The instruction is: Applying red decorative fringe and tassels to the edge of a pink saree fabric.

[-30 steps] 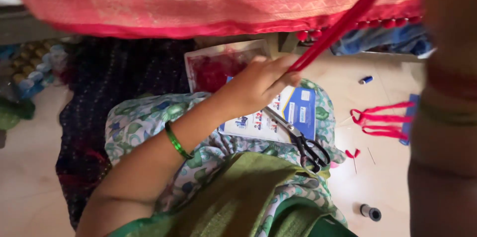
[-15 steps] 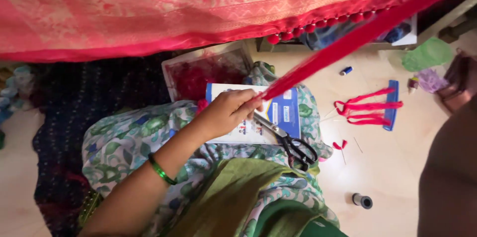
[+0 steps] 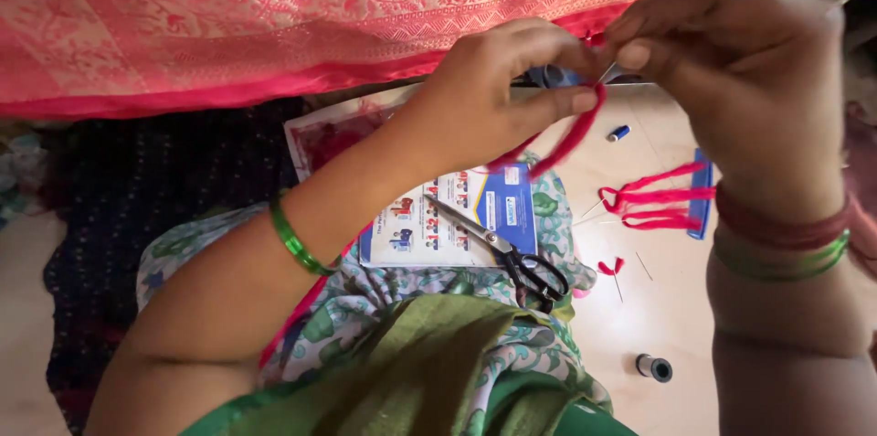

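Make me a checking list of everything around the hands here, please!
Surface: pale floor, partly covered by patterned cloth.
Job's things: red yarn looped between both hands; red embroidered fabric hanging above.
Clutter: scissors on a printed card, red yarn wound on a blue card, dark thread spool, small blue spool.
Hands: left hand and right hand pinch the yarn.
Cables: nothing seen.
Surroundings: dark dotted cloth at left.
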